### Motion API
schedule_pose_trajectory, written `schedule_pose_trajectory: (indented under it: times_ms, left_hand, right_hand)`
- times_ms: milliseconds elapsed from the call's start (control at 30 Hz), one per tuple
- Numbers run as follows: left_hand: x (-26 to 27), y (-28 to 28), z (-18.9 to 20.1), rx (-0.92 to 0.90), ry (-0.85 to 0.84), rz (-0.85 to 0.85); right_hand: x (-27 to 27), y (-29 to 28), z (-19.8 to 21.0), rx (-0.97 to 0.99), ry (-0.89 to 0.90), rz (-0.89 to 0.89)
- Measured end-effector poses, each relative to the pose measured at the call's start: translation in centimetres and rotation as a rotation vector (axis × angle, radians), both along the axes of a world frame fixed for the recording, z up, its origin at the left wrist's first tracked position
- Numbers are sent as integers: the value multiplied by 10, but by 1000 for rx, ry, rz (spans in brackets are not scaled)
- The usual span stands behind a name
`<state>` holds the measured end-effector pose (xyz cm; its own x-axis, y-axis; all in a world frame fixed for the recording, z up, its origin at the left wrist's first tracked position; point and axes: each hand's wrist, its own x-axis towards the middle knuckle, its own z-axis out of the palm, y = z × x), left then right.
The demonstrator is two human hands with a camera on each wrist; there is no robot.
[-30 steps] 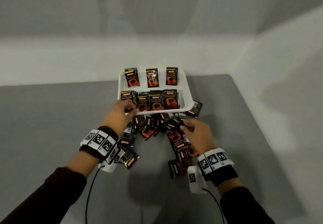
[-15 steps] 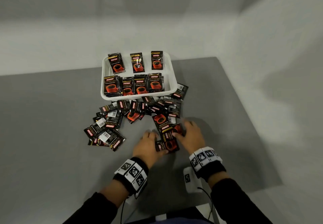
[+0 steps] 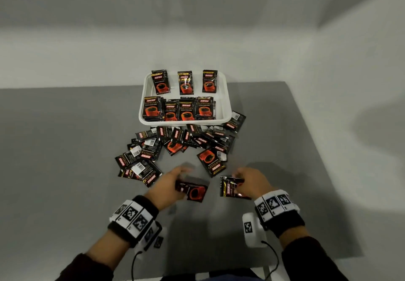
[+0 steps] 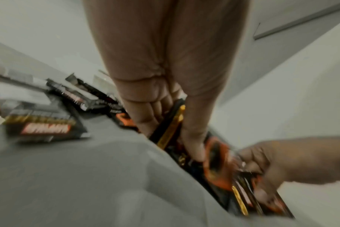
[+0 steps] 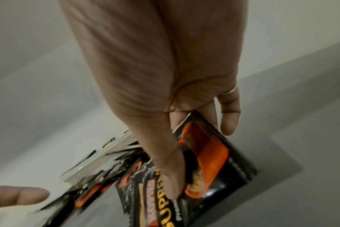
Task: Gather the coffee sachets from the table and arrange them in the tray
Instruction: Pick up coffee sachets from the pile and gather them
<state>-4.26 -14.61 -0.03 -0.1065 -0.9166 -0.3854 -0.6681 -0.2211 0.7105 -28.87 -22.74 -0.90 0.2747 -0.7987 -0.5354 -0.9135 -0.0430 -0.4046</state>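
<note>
- A dark sachet [image 3: 194,191] is pinched by the left hand [image 3: 168,185] above the grey table [image 3: 65,149].
- Another sachet [image 3: 230,187] is pinched by the right hand [image 3: 252,182], thumb on top.
- 7 sachet stacks are seen in the white tray [image 3: 226,105]; a loose pile [image 3: 182,142] lies just before it.

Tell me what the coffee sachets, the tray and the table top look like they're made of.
Coffee sachets: thin glossy printed film, probably foil-lined plastic; they catch glare and have crimped, serrated ends.
Tray: smooth white moulded plastic by its look, with a rounded rim and a soft sheen.
Table: flat matte grey surface, perhaps laminate or a mat; the pictures can't settle which.
</note>
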Motion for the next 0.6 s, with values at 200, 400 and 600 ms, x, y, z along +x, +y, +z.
schedule_pose_trajectory:
  times_ms: [200, 400, 600]
  left_hand:
    - [-2, -56, 37, -49, -71, -318]
    - [-58, -111, 34, -222, -799, -1063]
    - [-85, -121, 12, -248, -927, -1283]
  right_hand:
    - [-26, -4, 15, -39, -202, -277]
    - [-55, 5, 16, -147, -355, -467]
    - [-74, 19, 9, -151, -377, -548]
